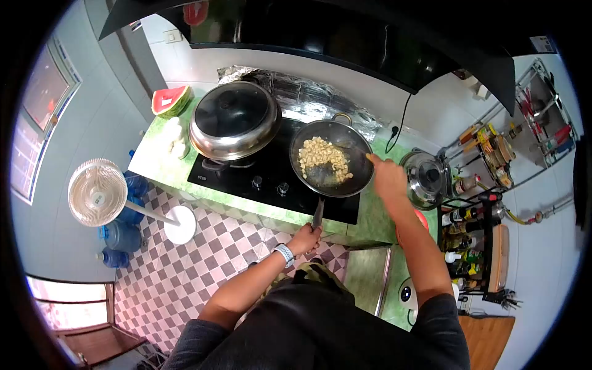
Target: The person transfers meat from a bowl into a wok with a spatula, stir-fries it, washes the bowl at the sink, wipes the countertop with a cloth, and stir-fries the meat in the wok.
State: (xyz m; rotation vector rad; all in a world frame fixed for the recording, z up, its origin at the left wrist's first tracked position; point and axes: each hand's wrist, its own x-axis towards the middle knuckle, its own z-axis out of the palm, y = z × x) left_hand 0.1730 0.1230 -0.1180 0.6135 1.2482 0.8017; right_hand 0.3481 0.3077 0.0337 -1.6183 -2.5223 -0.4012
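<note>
A dark wok (pixel 320 183) with small pale food pieces (pixel 320 157) in it sits on the right side of the black stove (pixel 246 191). My left hand (pixel 304 240) is closed around the wok's handle (pixel 318 214), which points toward me. At the wok's right edge, my right hand (pixel 388 179) grips a utensil whose yellowish end shows by the fingers. Its shaft reaches over the food, but its tip is hard to make out. To the left stands a large steel pan (pixel 231 148) with a dark glass lid.
A watermelon piece (pixel 169 100) lies at the counter's back left. Right of the wok is a lidded steel pot (pixel 424 176), with a rack of bottles (pixel 465 246) beyond. A white fan (pixel 98 192) and blue water jugs (pixel 120 235) stand on the left floor.
</note>
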